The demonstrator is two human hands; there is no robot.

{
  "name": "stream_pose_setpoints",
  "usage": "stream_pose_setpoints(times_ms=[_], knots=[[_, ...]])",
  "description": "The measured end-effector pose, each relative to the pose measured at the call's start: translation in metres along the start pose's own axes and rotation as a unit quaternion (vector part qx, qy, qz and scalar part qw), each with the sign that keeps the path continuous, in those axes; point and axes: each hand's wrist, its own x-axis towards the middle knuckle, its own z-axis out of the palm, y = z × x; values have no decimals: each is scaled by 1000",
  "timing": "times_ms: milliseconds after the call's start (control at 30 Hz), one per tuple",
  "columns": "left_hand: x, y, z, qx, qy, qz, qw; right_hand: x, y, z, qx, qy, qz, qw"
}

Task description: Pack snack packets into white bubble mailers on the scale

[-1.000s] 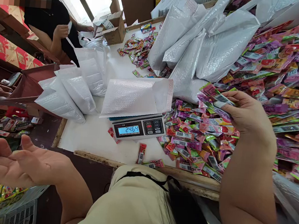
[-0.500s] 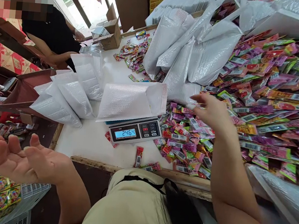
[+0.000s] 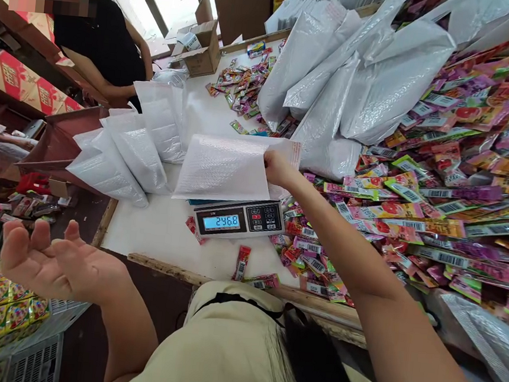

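A white bubble mailer [image 3: 221,167] lies flat on a digital scale [image 3: 239,219], its flap end to the right. The lit display reads 2468, with any decimal point hard to make out. My right hand [image 3: 278,169] is at the mailer's mouth, closed on its edge; some fingertips are hidden by the mailer. Off the table at the lower left, my left hand [image 3: 63,260] is held palm up, open with fingers loosely curled and nothing in it. Small stick packets [image 3: 307,246] with bright printing and barcodes lie right of the scale.
White mailers [image 3: 140,151] stand at the left; filled ones [image 3: 379,89] lean at the back. A large packet heap [image 3: 450,190] covers the right side. A co-worker in black [image 3: 102,41] stands across near an open carton [image 3: 199,52]. A wooden edge [image 3: 163,268] borders the table.
My right hand has moved left from over the packets to the mailer's mouth. The display went from about 2464 to 2468. The view shifted slightly; my left hand keeps its pose.
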Motion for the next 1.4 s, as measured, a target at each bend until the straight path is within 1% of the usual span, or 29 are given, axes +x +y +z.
stream_pose_setpoints(times_ms=[100,200,300,367,433,533,600,667,800,967,1033,1233,1300,1400], knots=[[-1,-1,5,-32,6,-9,999,-8,1,-13,57,14,36,998],[-2,1,11,-28,0,-10,1000,-18,-2,-27,137,30,81,987],[-2,2,14,-2,-8,-13,1000,-34,-9,-43,157,35,101,982],[-1,0,13,13,-3,-17,1000,-50,-16,-57,150,52,103,982],[0,-4,10,26,1,-18,999,-69,-23,-76,135,92,106,981],[-1,-10,7,21,1,-16,1000,-100,-28,-102,98,175,127,971],[-2,-12,8,-7,-8,-12,1000,-117,-25,-114,69,219,147,962],[-4,-11,11,-45,-13,-6,999,-131,-20,-121,53,242,168,954],[-7,-7,16,-79,-12,-2,997,-147,-12,-126,53,265,201,942],[-7,-2,15,-40,-3,-21,999,-151,-18,-125,50,286,249,924],[-7,-1,14,-27,-7,-24,999,-152,-18,-124,48,282,254,924],[-8,-4,14,-82,-10,-11,997,-154,-4,-125,4,240,263,934],[-8,-7,13,-77,-15,-12,997,-153,-1,-124,-10,228,266,937],[-9,-11,12,-62,-19,-8,998,-151,-4,-123,-11,227,266,937]])
